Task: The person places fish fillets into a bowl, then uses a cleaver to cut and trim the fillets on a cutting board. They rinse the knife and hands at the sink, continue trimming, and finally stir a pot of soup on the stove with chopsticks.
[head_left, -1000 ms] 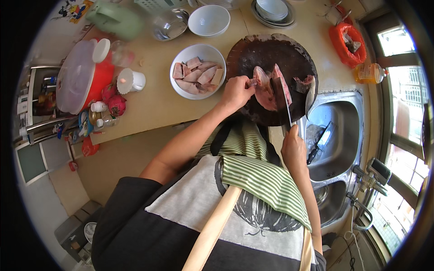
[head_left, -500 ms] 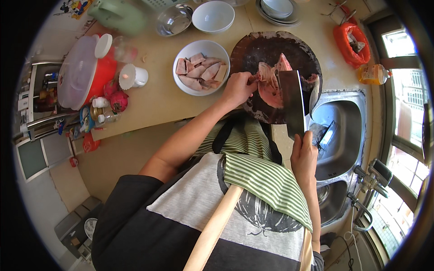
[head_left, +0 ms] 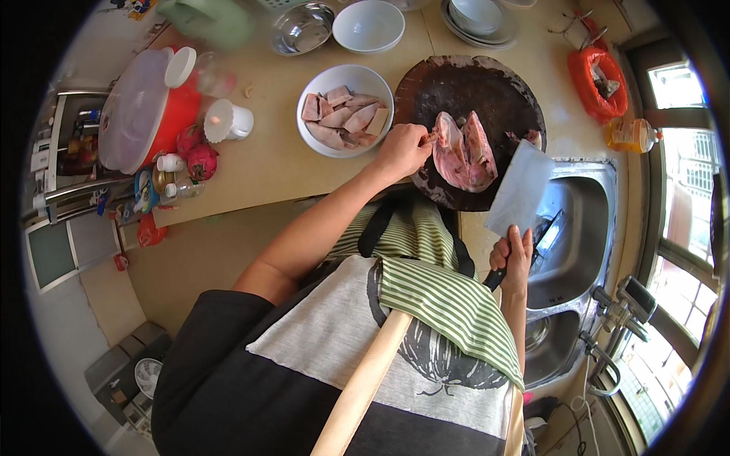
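A pink, split-open piece of fish (head_left: 465, 156) lies on the round dark chopping board (head_left: 456, 83), its two halves spread apart. My left hand (head_left: 405, 150) pinches it at its left edge. In my right hand (head_left: 515, 254) is a cleaver (head_left: 522, 188), gripped by its black handle, the broad blade turned flat side up. The blade is over the board's lower right edge and the sink's rim, apart from the fish. A small fish scrap (head_left: 532, 138) at the board's right is partly hidden behind the blade. Cut fish pieces (head_left: 346, 115) fill a white bowl (head_left: 308, 140) left of the board.
A double steel sink (head_left: 566, 289) with a tap (head_left: 608, 353) is at the right. Behind the board stand stacked dishes (head_left: 487, 34), a white bowl (head_left: 369, 26) and a steel bowl (head_left: 300, 30). A red bag (head_left: 582, 80) and an oil-coloured bottle (head_left: 631, 136) stand far right; dragon fruit (head_left: 201, 163) lies left.
The cleaver has come away from the fish, moving right and turning from edge-on to flat. The fish's halves show wider apart. My left hand keeps its pinch.
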